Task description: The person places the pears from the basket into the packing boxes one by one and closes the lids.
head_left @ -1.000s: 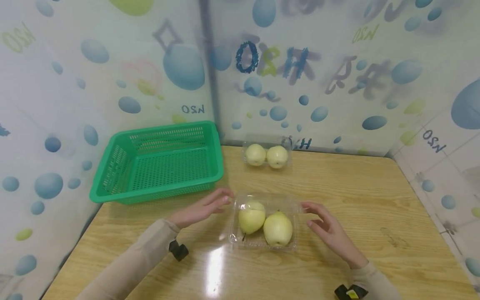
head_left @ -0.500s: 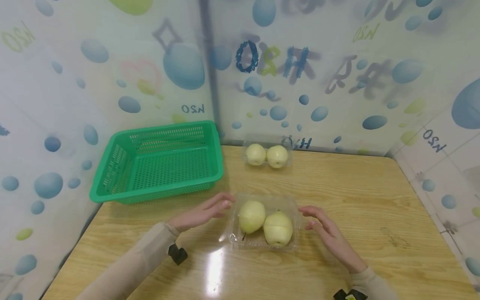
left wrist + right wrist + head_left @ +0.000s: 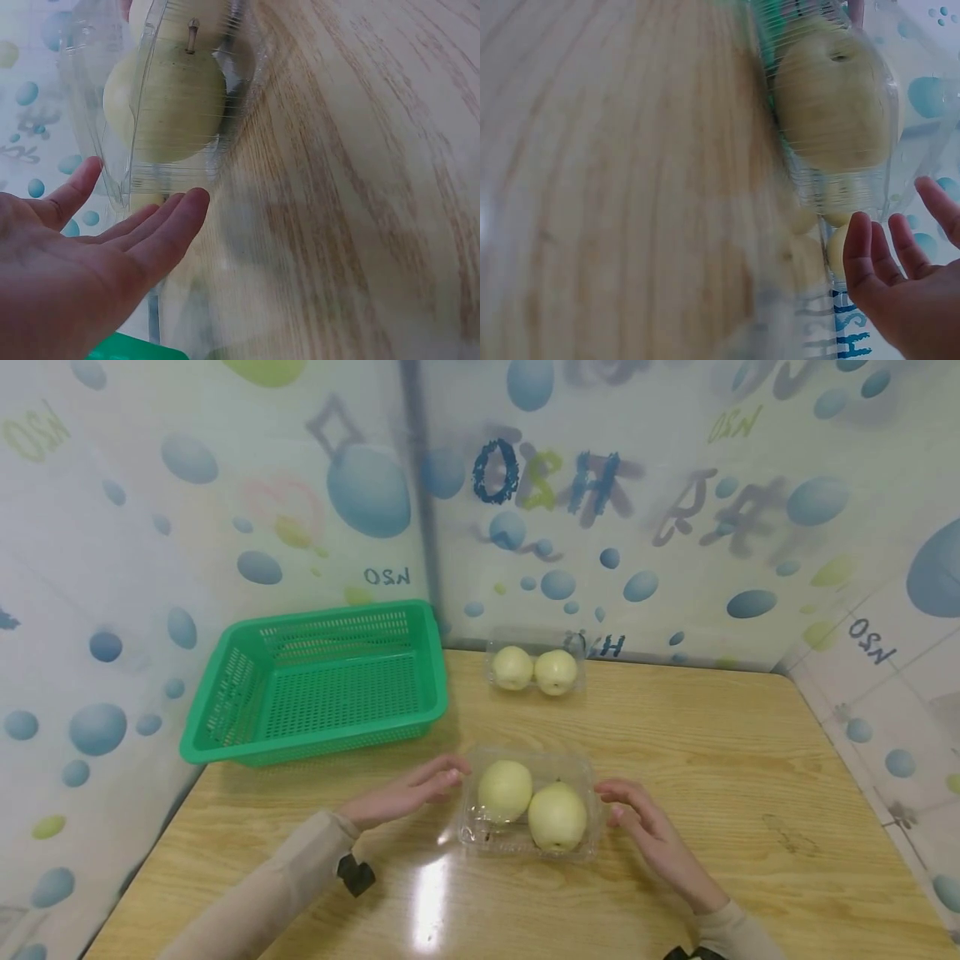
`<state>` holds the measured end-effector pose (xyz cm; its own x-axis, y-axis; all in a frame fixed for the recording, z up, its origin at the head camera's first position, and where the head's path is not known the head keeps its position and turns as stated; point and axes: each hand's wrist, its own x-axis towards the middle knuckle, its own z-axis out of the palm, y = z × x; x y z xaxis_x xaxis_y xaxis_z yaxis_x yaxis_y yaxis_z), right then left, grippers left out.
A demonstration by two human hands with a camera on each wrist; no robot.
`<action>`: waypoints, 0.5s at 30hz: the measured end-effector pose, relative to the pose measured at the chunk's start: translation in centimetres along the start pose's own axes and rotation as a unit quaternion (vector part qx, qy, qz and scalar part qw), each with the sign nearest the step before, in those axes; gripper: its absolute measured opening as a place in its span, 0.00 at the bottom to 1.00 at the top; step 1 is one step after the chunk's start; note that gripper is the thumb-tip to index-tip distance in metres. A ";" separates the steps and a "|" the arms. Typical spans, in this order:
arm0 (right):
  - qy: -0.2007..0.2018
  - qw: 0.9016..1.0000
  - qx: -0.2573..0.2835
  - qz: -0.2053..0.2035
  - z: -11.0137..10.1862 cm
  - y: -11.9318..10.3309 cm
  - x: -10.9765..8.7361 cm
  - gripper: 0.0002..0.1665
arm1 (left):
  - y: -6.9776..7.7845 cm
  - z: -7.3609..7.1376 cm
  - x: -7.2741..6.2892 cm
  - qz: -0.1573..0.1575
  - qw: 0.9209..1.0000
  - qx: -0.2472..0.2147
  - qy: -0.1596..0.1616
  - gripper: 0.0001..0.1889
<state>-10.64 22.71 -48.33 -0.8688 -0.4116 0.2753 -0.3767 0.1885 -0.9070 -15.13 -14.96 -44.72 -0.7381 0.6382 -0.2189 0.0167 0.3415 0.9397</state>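
Observation:
A clear plastic clamshell box (image 3: 525, 841) with two pale yellow pears lies on the table in the head view. The left pear (image 3: 505, 789) and the right pear (image 3: 557, 816) show through the plastic. At the box's left side, my left hand (image 3: 401, 793) has its fingers extended, fingertips close to the back corner. My right hand (image 3: 656, 839) mirrors it on the right, fingers loosely bent. In the left wrist view, the lid (image 3: 86, 97) stands at a slight angle to the ribbed base, beside my thumb. Whether fingertips touch the plastic I cannot tell.
A green perforated basket (image 3: 341, 697) stands at the back left. Against the wall is another clear box with two pears (image 3: 556, 672). The wooden table (image 3: 712, 760) extends to the right, bounded by patterned walls.
The lid of the near box has swung forward and down over the pears. My right hand has shifted slightly left, and my left hand has barely moved.

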 end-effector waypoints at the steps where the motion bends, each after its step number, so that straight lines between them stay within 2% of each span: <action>1: 0.001 1.000 0.003 0.003 0.1 0.1 -0.1 0.19 | 0.0 0.0 0.0 0.000 1.000 0.002 0.001 0.25; 9: 0.011 1.000 0.003 -0.008 0.6 0.4 -0.5 0.19 | -0.2 0.3 0.0 0.021 1.000 -0.007 0.004 0.24; 15: 0.011 1.000 -0.012 0.012 0.6 0.5 -0.6 0.18 | -0.5 0.4 0.0 0.024 1.000 -0.003 0.007 0.23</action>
<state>-10.13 22.48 -49.13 -0.8842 -0.3875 0.2609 -0.3635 0.2200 -0.9052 -14.80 -14.85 -45.31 -0.7454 0.6447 -0.1695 0.0487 0.3063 0.9507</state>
